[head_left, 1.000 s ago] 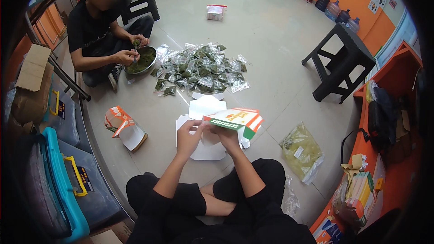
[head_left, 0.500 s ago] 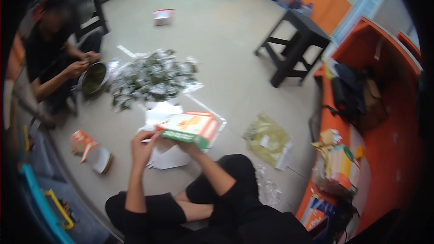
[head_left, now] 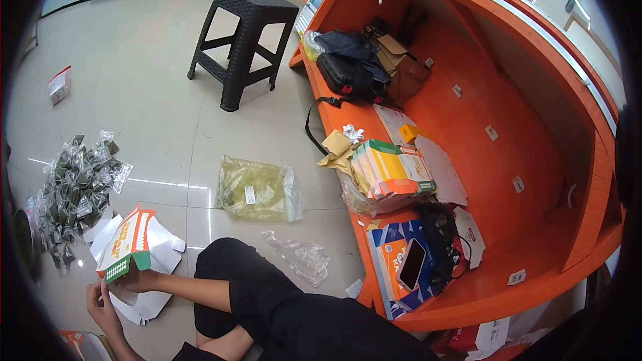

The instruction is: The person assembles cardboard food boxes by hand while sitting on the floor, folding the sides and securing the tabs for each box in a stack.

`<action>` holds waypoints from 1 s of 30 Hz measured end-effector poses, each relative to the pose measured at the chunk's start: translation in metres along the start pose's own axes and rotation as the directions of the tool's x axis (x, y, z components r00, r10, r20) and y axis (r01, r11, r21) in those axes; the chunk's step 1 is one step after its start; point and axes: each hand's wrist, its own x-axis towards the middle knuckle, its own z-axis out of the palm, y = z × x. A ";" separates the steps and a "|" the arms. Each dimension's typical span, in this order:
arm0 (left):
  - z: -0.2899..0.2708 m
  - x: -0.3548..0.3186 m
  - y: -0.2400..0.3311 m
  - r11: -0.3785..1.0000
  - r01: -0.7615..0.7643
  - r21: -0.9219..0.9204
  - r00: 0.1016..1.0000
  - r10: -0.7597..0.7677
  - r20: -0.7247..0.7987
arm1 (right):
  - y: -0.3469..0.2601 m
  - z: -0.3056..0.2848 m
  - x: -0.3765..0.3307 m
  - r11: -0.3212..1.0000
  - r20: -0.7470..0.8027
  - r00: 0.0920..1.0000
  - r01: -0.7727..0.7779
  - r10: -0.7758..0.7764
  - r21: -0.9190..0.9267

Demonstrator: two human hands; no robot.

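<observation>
A small orange, white and green cardboard box (head_left: 128,244) is between my hands at the lower left, tilted above the floor. My right hand (head_left: 136,281) grips it from below, its fingers partly hidden by the box. My left hand (head_left: 101,304) has its fingertips pressed at the box's green near corner. White card sheets (head_left: 154,297) lie beneath the box. Beyond them is a heap of small clear packets with dark green contents (head_left: 77,184). Another orange and white box (head_left: 87,344) shows at the bottom left edge.
A black stool (head_left: 244,40) stands ahead. A yellowish plastic bag (head_left: 257,187) and a crumpled clear bag (head_left: 297,257) lie on the floor. On the orange shelf (head_left: 468,124) at right are stacked cartons (head_left: 388,170), a phone (head_left: 411,264) and a black bag (head_left: 348,73).
The view has swung right, so the heap, box and hands appear farther left, and the co-worker is no longer visible. Both hands still hold the box.
</observation>
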 end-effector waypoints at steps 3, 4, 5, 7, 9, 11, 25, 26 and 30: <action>-0.002 0.002 0.006 0.998 0.066 0.001 0.998 -0.066 -0.003 | -0.003 0.001 0.003 1.000 0.008 1.000 -0.006 0.006 0.005; -0.003 0.003 0.003 0.998 0.064 0.005 0.998 -0.064 -0.008 | -0.005 0.003 0.005 1.000 0.012 1.000 -0.003 0.003 0.008; -0.002 0.003 -0.004 0.999 0.016 -0.051 0.999 -0.018 -0.035 | -0.006 0.002 0.006 1.000 0.017 1.000 -0.002 0.002 0.008; -0.001 0.004 -0.004 0.994 -0.035 -0.106 0.998 0.029 -0.060 | -0.009 0.003 0.008 1.000 0.022 1.000 -0.006 0.005 0.020; 0.002 0.001 0.005 0.995 -0.017 -0.097 0.998 0.011 -0.064 | -0.010 -0.001 0.004 1.000 0.022 1.000 -0.010 0.010 0.015; 0.003 0.001 0.005 0.994 -0.021 -0.107 0.998 0.015 -0.056 | -0.013 0.001 0.005 1.000 0.026 1.000 -0.011 0.010 0.021; 0.003 0.001 0.004 0.995 -0.025 -0.098 0.998 0.020 -0.057 | -0.019 -0.005 0.001 1.000 0.033 0.999 -0.010 0.009 0.013; 0.000 0.002 -0.007 0.990 -0.040 -0.136 0.998 0.034 -0.050 | -0.020 -0.003 0.003 1.000 0.031 0.999 -0.007 0.007 0.013; -0.008 0.004 -0.012 0.990 -0.036 -0.139 0.998 0.044 0.054 | -0.019 -0.006 0.003 1.000 0.028 1.000 -0.009 0.008 0.011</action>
